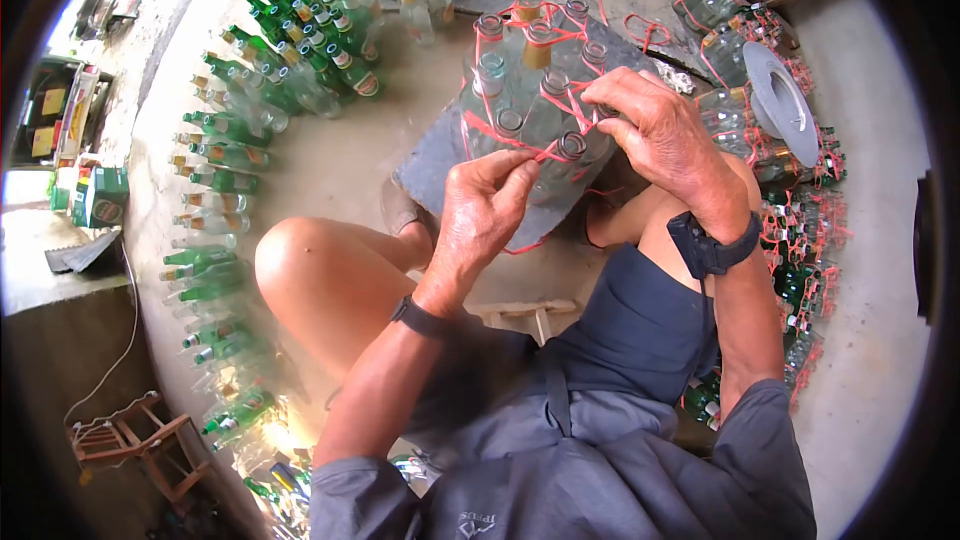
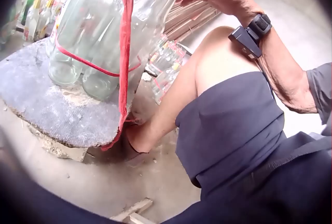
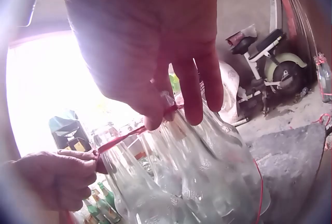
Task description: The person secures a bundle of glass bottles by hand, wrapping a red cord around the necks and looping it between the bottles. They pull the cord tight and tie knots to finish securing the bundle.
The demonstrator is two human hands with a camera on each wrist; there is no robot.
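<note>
A cluster of clear glass bottles [image 1: 553, 82] stands upright on a grey slab [image 1: 430, 168], with red plastic strap [image 1: 480, 125] wound between and around the necks. My left hand [image 1: 482, 202] pinches the strap beside the nearest bottle's neck, thumb against forefinger. From there a length of red strap [image 2: 124, 53] hangs past the slab's edge in the left wrist view. At the right-hand bottle neck, my right hand [image 1: 662, 130] holds the strap between thumb and fingers; the back of this hand hides part of the neck. A lower red band [image 2: 85, 63] circles the bottles' bodies.
Rows of loose green and clear bottles [image 1: 300, 35] curve along the left. Strapped bottle bundles [image 1: 720, 50] line the right, with a grey round lid-like thing [image 1: 781, 103] on top. My knees [image 1: 300, 265] flank the slab. A scooter [image 3: 270, 63] stands farther off.
</note>
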